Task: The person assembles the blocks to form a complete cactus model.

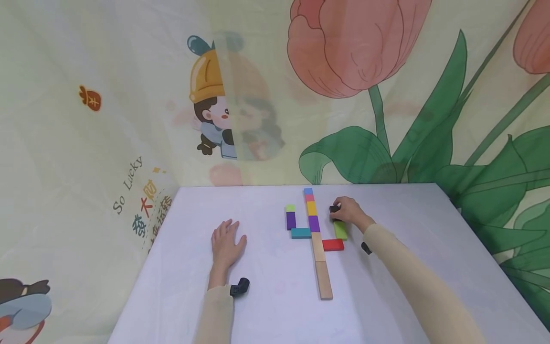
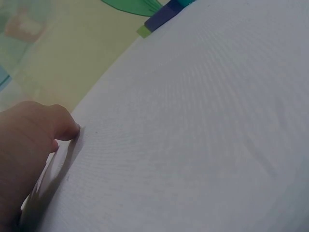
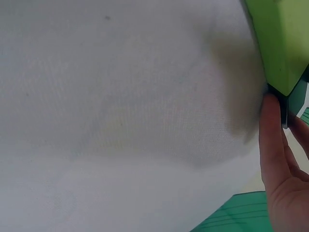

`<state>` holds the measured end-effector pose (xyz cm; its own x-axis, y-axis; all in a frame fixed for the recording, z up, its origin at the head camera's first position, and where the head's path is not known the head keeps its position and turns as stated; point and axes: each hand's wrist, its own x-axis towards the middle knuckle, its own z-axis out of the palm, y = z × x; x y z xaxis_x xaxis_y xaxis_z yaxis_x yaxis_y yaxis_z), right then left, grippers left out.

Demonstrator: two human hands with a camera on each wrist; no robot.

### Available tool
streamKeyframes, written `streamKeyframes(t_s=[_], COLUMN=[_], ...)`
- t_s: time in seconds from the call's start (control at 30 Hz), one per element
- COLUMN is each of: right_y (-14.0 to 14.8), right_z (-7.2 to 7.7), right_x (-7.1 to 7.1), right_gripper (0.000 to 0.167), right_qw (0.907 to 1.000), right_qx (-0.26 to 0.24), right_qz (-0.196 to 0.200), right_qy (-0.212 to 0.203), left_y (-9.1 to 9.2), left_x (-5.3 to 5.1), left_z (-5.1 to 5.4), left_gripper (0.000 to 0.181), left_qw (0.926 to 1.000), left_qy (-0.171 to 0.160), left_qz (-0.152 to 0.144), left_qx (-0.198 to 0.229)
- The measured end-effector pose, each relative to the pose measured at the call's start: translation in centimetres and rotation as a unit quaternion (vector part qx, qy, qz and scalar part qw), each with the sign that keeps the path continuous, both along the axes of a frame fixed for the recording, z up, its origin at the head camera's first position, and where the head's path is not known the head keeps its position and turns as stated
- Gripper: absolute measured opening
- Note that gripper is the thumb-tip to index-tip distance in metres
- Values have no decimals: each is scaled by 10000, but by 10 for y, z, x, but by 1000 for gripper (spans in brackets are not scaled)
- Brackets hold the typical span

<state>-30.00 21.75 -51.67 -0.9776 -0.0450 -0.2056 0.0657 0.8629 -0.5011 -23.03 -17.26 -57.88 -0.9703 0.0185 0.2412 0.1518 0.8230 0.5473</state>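
My right hand (image 1: 350,211) pinches a black block (image 1: 333,209) at the far end of a lime green block (image 1: 341,231). In the right wrist view the dark block (image 3: 284,107) meets the green block (image 3: 280,48), partly hidden by the fingers. A red block (image 1: 333,245) joins the green one to a column of blocks: two plain wooden (image 1: 324,281), then purple (image 1: 314,224), yellow (image 1: 311,208), pink and blue (image 1: 308,191). My left hand (image 1: 227,244) lies on the table with its fingers spread, holding nothing.
Left of the column a teal block (image 1: 301,233) leads to a dark purple block (image 1: 291,220) and a small light green one (image 1: 290,208). The white table (image 1: 270,291) ends at a printed cloth (image 1: 258,172) behind. A black wrist camera (image 1: 240,286) sits by the left sleeve.
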Motion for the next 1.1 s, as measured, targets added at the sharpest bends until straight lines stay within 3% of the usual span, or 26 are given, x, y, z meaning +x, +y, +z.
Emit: streamKeyframes(t_s=[0.4, 0.63, 0.87, 1.1], right_y=[5, 17, 27, 36], right_z=[-2, -2, 0, -14], right_x=[1, 6, 11, 17], right_gripper=[54, 41, 36, 34], right_qw=[9997, 9987, 9984, 9942], right_qx=[-82, -44, -157, 849], right_qz=[-188, -340, -339, -396], right_qy=[-97, 373, 414, 533], left_y=[2, 3, 2, 0], left_x=[1, 0, -1, -2], left_z=[3, 4, 3, -1], left_gripper=[53, 53, 54, 54], left_qw=[10000, 10000, 10000, 9999], left_qy=[-22, 3, -1, -35], left_qz=[0, -42, -41, -23], left_qx=[19, 17, 1, -98])
